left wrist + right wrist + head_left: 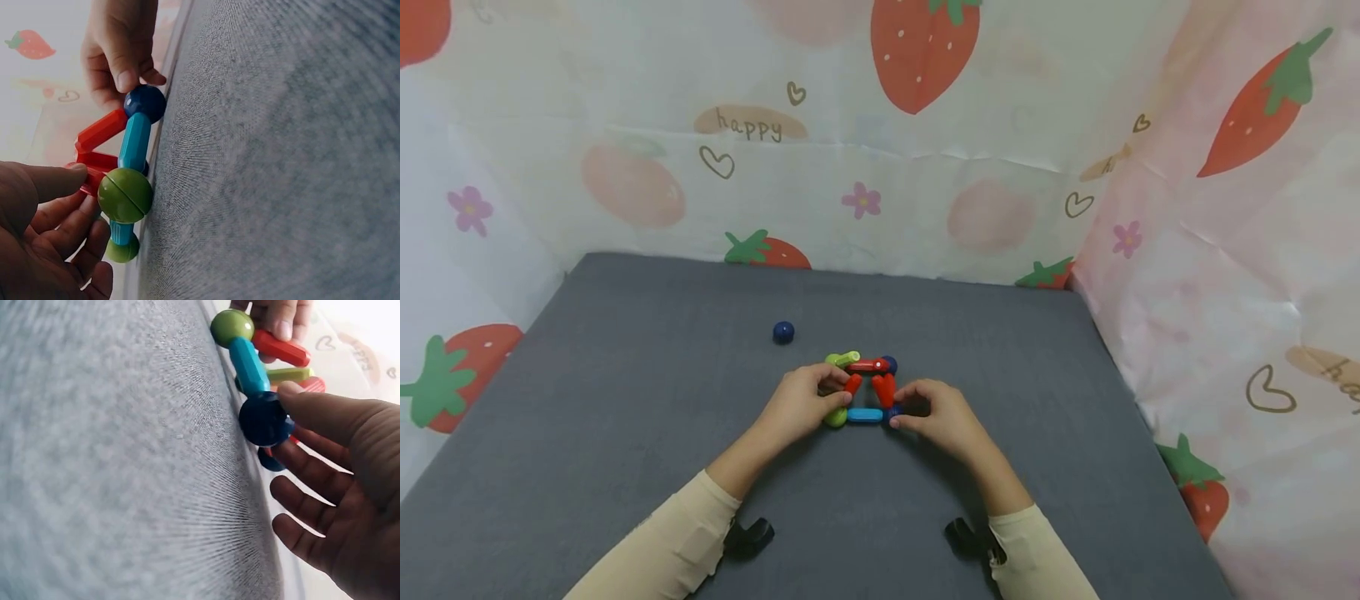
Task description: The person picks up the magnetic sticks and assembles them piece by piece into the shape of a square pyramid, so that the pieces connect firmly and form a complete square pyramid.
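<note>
A frame of coloured rods joined by balls lies on the grey table. Along its near side a light-blue rod (pixel 865 415) links a green ball (pixel 125 195) to a navy ball (pixel 264 419). My left hand (pixel 797 400) pinches a red rod (pixel 284 349) that rises from this green ball. Across from it, my right hand (pixel 943 417) holds the navy ball between thumb and fingers. Another red rod (pixel 103 129) slants up from that navy ball. At the frame's far side are a red rod (pixel 867 365) and a raised yellow-green rod (pixel 848 358).
A loose navy ball (pixel 783 332) sits behind and left of the frame. The grey table (pixel 625 400) meets a strawberry-printed curtain (pixel 865 233) at the back and right. Dark wrist-camera mounts (pixel 748 540) hang by both sleeves.
</note>
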`<state>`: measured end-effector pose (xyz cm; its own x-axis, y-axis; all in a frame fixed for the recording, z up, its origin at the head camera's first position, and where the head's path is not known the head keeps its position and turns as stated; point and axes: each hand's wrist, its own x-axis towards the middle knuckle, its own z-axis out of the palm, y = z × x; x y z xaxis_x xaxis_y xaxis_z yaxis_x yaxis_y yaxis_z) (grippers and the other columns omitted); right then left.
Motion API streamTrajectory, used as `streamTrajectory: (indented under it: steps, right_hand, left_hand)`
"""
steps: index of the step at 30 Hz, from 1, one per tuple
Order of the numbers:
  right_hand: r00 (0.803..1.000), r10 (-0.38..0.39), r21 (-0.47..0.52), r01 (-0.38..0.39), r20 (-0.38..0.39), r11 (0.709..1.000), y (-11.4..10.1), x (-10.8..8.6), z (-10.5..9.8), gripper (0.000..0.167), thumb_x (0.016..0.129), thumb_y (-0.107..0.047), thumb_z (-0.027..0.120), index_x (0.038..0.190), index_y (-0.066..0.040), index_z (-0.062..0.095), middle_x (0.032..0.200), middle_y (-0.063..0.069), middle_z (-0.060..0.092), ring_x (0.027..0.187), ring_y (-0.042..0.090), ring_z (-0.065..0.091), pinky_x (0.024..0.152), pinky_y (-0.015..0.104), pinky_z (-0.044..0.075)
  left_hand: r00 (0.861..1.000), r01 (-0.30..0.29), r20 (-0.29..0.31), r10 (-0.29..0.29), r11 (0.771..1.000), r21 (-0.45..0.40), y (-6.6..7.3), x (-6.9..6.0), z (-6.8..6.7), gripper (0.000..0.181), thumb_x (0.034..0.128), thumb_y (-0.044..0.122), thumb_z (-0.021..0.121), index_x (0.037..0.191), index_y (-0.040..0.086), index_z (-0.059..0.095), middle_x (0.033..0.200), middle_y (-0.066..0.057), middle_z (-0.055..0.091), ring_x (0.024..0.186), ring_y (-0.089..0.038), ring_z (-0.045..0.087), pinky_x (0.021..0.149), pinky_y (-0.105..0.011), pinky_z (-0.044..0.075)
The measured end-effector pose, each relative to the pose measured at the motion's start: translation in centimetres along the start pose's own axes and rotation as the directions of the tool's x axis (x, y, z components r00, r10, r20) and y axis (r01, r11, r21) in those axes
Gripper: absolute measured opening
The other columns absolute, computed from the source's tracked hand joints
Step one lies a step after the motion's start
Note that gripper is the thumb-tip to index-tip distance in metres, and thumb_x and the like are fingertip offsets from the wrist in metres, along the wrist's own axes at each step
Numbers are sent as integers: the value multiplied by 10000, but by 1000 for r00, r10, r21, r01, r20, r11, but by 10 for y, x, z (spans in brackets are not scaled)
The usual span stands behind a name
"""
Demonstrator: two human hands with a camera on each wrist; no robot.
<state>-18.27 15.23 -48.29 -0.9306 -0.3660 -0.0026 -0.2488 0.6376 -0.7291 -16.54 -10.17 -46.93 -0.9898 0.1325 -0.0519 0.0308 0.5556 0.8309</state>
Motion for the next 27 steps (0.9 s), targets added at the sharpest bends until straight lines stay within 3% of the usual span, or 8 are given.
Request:
streamTrajectory:
  steps: [17, 22, 27]
  right_hand:
    - [999, 28, 27, -28, -29, 999, 10, 0, 8, 279, 811, -267, 892, 1052, -248, 753, 1059, -78, 703, 1015, 136, 636, 948, 418, 517]
    - [999, 36, 11, -35, -31, 999, 10, 0, 9, 277, 812, -287, 891, 1050, -251, 754, 1062, -71, 691, 1019, 150, 619, 941, 424, 511]
    - [999, 31, 18, -30, -30, 999, 9, -1, 9, 275, 819, -280, 885, 1057, -233, 755, 1067, -59, 688, 1009, 156, 612, 920, 431, 510]
  left_hand:
    - [999, -12, 30, 11, 1000, 27, -3, 2, -6, 226, 953, 243, 752, 1168, 175, 735, 1072, 36, 743, 972, -151, 651, 861, -370, 544]
    - [1000, -11, 25, 10, 998, 60, 0, -1, -19, 240, 962, 277, 739, 1189, 200, 730, 1160, 25, 713, 1084, -193, 627, 928, -420, 529]
    - [999, -54, 8, 53, 995, 88, 2, 4, -44, 251, 979, 272, 717, 1210, 174, 720, 1197, 0, 694, 1161, -245, 595, 964, -470, 510]
